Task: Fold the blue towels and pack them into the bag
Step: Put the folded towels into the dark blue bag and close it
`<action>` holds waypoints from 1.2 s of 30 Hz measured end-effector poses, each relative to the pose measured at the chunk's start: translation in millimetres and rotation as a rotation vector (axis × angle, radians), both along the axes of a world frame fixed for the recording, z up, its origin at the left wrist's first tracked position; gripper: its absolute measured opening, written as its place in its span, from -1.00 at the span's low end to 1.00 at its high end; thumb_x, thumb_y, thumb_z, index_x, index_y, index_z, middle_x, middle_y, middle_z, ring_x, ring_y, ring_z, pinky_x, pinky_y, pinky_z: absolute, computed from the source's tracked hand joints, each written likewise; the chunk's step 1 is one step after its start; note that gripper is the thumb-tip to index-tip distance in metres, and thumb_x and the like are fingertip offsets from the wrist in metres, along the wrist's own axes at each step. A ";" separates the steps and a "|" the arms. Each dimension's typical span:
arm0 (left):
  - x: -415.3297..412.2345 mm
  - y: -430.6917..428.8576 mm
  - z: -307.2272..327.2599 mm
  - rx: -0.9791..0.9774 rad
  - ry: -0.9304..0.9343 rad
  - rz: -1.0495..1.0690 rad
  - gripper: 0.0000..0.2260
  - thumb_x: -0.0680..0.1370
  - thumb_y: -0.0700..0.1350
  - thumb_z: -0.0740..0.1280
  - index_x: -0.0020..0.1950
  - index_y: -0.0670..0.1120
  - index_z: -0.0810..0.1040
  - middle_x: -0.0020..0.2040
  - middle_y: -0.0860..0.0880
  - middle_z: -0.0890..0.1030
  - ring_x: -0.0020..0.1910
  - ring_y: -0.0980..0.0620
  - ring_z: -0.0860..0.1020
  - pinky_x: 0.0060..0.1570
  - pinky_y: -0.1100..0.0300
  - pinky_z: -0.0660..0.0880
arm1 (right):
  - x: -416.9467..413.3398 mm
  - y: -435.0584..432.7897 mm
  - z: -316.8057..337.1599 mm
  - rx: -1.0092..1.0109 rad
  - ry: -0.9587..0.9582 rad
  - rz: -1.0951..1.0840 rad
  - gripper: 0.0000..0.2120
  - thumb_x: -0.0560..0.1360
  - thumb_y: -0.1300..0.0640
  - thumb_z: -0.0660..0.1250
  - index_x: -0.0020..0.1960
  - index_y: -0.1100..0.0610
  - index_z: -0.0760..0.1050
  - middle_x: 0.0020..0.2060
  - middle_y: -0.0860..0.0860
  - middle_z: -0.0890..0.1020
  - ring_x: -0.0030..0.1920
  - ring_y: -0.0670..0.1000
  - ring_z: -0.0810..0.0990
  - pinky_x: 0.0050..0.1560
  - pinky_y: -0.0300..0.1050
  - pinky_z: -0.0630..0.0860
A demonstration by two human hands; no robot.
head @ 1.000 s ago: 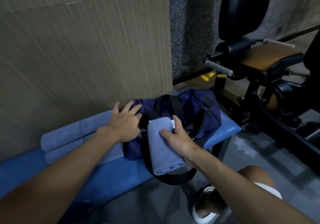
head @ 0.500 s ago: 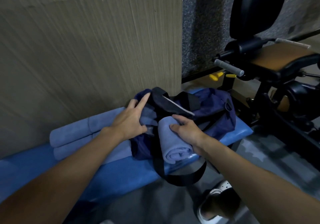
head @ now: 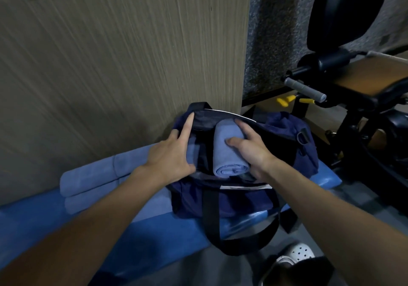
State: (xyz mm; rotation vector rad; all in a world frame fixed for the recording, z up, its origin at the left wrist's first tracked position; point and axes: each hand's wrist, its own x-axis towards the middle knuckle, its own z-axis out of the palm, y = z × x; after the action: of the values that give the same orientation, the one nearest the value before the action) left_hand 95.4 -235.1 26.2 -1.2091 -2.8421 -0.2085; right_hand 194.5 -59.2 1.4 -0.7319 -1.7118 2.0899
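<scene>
A navy duffel bag [head: 284, 144] lies open on a blue bench [head: 154, 239]. A rolled light-blue towel [head: 226, 153] lies in the bag's mouth, its far end inside. My right hand [head: 251, 151] grips the roll from the right, thumb on top. My left hand [head: 172, 155] holds the left edge of the opening, index finger stretched along the rim. Two more rolled blue towels [head: 92, 182] lie stacked on the bench to the left, against the wall.
A beige wall panel [head: 121, 53] rises right behind the bench. Black gym equipment with a padded seat [head: 364, 80] and a grey handle [head: 304, 90] stands to the right. The bag's black strap [head: 212, 226] hangs over the bench front. A white shoe [head: 295, 254] is on the floor.
My right hand has pushed the rolled towel forward from the bag's front edge into its opening. My left hand has spread the opening wider.
</scene>
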 end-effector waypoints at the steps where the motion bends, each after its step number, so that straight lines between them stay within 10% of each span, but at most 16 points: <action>1: -0.6 0.1 -0.7 0.008 0.003 -0.002 0.13 0.37 0.09 0.46 0.46 0.25 -0.49 0.13 -0.04 0.40 -0.19 -0.08 0.52 -0.34 0.10 0.41 | -2.9 -1.5 -3.4 0.031 -0.003 0.004 -0.38 0.48 0.33 0.36 0.46 -0.04 0.31 0.18 0.05 0.56 0.14 0.08 0.59 0.13 0.00 0.57; 8: -14.2 16.9 -0.9 -0.046 0.392 -0.151 -0.04 0.35 0.02 0.47 0.59 0.09 -0.06 0.55 -0.17 0.02 0.33 -0.26 0.35 0.08 -0.10 0.45 | -8.7 -12.4 -35.2 0.047 -0.012 0.097 -0.28 0.45 0.38 0.37 0.48 -0.09 0.25 0.15 -0.08 0.55 0.10 -0.09 0.56 0.06 -0.22 0.53; 13: -26.2 33.9 0.6 -0.097 0.531 -0.366 -0.40 0.27 -0.04 0.47 0.30 0.00 0.44 0.56 -0.17 0.15 0.53 -0.22 0.14 0.32 -0.24 0.27 | -12.6 -7.1 -48.5 0.135 -0.011 0.092 -0.17 0.42 0.30 0.42 0.54 -0.16 0.14 0.36 -0.11 0.40 0.24 -0.13 0.48 0.19 -0.20 0.46; 20: -47.6 53.9 16.0 -0.153 0.460 -0.271 -0.10 0.33 0.14 0.44 0.56 -0.11 0.13 0.55 -0.09 0.04 0.51 -0.12 0.08 0.36 -0.08 0.21 | -23.6 5.2 -38.9 0.153 0.009 0.057 -0.22 0.41 0.29 0.41 0.47 -0.23 0.25 0.36 -0.07 0.39 0.26 -0.03 0.47 0.27 -0.04 0.46; 24: -59.9 58.7 20.8 -0.165 0.375 -0.322 -0.24 0.38 0.09 0.41 0.52 -0.04 0.22 0.49 -0.04 0.19 0.48 -0.04 0.15 0.32 -0.07 0.21 | -18.0 6.0 -41.8 0.052 -0.039 0.137 -0.27 0.46 0.34 0.36 0.49 -0.17 0.24 0.22 -0.05 0.48 0.05 -0.12 0.54 -0.05 -0.24 0.51; 29: -67.0 58.8 23.0 -0.127 0.205 -0.334 -0.24 0.49 0.05 0.35 0.60 -0.04 0.07 0.57 0.04 0.11 0.54 0.06 0.08 0.42 -0.06 0.12 | -18.7 7.0 -48.5 0.079 -0.078 0.160 -0.25 0.45 0.32 0.38 0.49 -0.17 0.22 0.26 -0.04 0.48 0.09 -0.13 0.53 0.01 -0.23 0.49; 36: -66.3 63.7 21.0 -0.111 0.065 -0.379 -0.62 0.53 0.05 0.29 0.35 0.06 0.50 0.53 -0.03 0.19 0.49 -0.01 0.18 0.38 -0.09 0.15 | -20.0 7.9 -50.5 0.140 -0.036 0.132 -0.24 0.45 0.32 0.38 0.49 -0.18 0.21 0.35 -0.10 0.40 0.27 -0.08 0.45 0.21 -0.17 0.44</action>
State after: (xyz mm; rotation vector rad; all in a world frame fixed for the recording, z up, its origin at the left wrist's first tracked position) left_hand 29.1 -171.4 47.2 -1.7356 -2.5753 -0.0213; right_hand 174.5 -51.3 -49.0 -0.6340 -1.9519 2.0266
